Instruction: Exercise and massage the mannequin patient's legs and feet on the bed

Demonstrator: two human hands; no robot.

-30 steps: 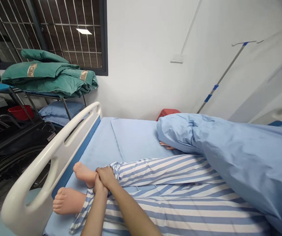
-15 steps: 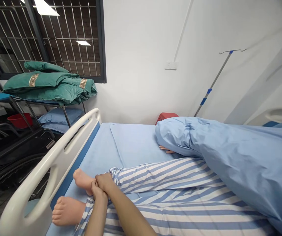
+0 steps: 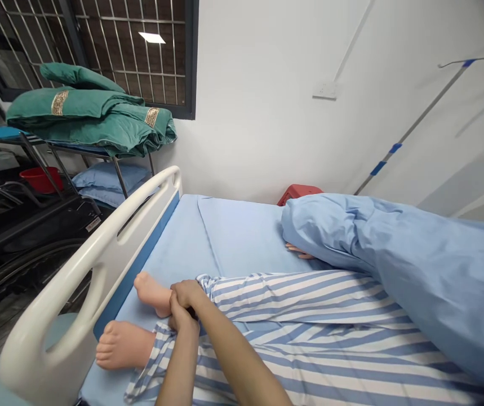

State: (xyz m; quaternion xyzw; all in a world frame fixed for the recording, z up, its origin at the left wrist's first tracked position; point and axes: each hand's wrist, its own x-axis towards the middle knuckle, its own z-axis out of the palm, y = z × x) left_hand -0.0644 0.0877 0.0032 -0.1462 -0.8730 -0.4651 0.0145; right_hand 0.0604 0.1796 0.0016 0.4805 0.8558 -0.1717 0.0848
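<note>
A manikin lies on the hospital bed (image 3: 225, 237) in blue-and-white striped trousers (image 3: 309, 316), its bare feet toward the white footboard (image 3: 98, 265). The far foot (image 3: 151, 291) and near foot (image 3: 119, 345) show below the trouser cuffs. My right hand (image 3: 189, 294) is closed around the far leg at the ankle, on the cuff. My left hand (image 3: 180, 318) is closed just under it, against the same ankle and cuff. A light blue quilt (image 3: 394, 259) covers the manikin's upper body; one manikin hand (image 3: 298, 251) peeks out beneath it.
Left of the bed stand a wheelchair (image 3: 17, 254) and a metal rack (image 3: 56, 158) with folded green quilts (image 3: 93, 118), a blue pillow and a red basin (image 3: 39, 177). A red stool (image 3: 298, 193) and a drip pole (image 3: 411, 129) stand by the white wall.
Both hands stay clasped at the ankle. The view has shifted slightly, tilting and moving left, so the bed sits a little further right in the picture.
</note>
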